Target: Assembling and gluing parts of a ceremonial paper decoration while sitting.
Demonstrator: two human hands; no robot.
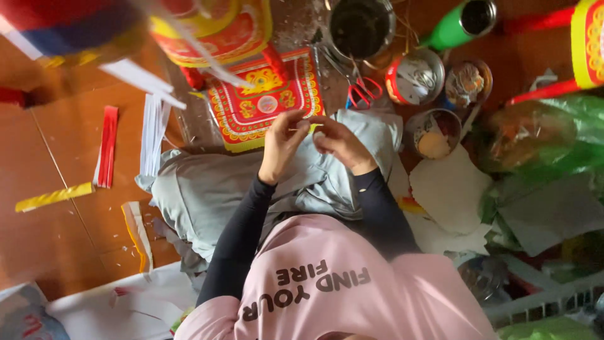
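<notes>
Black-sleeved arms bent inward; left hand (281,141) and right hand (338,141) fingers pinching thin stick (304,129) together.

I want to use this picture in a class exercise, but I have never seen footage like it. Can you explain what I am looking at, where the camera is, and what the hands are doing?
There is no machine here: a person wears one camera on the head, and it looks straight down at their lap. The left hand and right hand meet over grey trousers, pinching something small and pale between the fingertips; it is too small to name. On the brown floor lie a red and yellow patterned paper sheet, red-handled scissors, red paper strips, white strips and a yellow strip. Past the scissors stand round tins and a green bottle. White paper sheets lie on the person's right.
</notes>
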